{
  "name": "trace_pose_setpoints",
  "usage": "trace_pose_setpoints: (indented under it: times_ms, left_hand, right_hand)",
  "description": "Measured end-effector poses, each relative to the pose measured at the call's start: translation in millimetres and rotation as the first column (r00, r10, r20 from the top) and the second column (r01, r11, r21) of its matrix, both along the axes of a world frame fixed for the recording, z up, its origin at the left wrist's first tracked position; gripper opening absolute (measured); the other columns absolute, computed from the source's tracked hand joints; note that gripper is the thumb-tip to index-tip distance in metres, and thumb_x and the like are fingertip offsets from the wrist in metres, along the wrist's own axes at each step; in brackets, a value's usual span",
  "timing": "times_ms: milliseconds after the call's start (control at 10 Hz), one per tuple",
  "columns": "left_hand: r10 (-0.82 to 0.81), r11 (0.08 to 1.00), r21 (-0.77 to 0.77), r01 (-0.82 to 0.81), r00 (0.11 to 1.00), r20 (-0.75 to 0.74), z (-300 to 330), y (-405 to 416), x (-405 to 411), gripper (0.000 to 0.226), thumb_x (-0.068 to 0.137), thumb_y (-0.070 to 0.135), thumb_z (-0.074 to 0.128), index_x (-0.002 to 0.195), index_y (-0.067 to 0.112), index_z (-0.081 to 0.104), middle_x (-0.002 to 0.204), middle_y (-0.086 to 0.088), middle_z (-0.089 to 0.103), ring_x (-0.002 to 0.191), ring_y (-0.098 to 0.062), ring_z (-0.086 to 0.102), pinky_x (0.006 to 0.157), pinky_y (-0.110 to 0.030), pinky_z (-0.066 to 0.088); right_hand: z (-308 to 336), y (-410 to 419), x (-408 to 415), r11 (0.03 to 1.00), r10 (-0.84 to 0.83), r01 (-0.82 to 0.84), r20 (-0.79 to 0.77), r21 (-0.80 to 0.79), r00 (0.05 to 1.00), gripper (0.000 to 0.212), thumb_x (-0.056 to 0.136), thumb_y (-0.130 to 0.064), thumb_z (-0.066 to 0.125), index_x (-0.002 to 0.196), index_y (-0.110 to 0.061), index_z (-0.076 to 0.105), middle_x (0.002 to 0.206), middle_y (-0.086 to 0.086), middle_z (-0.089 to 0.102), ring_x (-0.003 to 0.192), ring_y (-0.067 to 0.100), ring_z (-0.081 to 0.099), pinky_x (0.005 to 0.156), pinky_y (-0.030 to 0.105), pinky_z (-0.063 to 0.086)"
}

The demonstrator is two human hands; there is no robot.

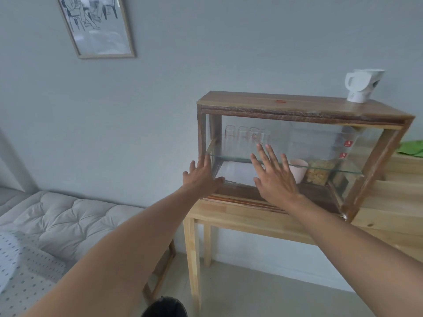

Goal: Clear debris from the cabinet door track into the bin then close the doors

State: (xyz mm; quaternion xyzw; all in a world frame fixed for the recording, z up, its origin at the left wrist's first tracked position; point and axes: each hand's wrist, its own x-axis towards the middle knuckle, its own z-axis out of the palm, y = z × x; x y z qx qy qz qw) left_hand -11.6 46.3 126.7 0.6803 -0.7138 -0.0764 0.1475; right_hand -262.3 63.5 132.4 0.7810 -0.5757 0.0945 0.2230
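Observation:
A wooden cabinet (304, 106) with sliding glass doors (320, 143) stands on a light wooden table (229, 216). My left hand (202, 177) rests flat at the cabinet's lower left corner, with the thumb toward the door track (242, 197). My right hand (273, 177) is spread flat against the front glass, fingers apart, holding nothing. No debris can be made out on the track. A black bin (164, 307) shows at the bottom edge, below my left arm.
Inside are drinking glasses (247, 136), a pink cup (299, 170) and a jar of snacks (318, 175). A white kettle (364, 85) stands on top. A bed (57, 220) lies to the left, a framed picture (96, 26) hangs on the wall, and a green cloth (412, 148) sits at right.

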Motion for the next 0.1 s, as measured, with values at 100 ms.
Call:
trace_pose_setpoints:
  times_ms: [100]
  left_hand:
    - [-0.076,0.997,0.011,0.075,0.992,0.103,15.4,9.8,-13.2,0.107,0.095,0.076,0.05,0.169,0.024,-0.008,0.179,-0.005,-0.009,0.164,-0.038,-0.002,0.123,-0.071,0.018]
  right_hand:
    - [8.2,23.4,-31.1,0.987,-0.142,0.141,0.01,0.079,0.99,0.079,0.102,-0.059,0.042,0.167,-0.023,0.016,0.177,0.008,-0.01,0.163,0.032,-0.012,0.127,0.064,0.005]
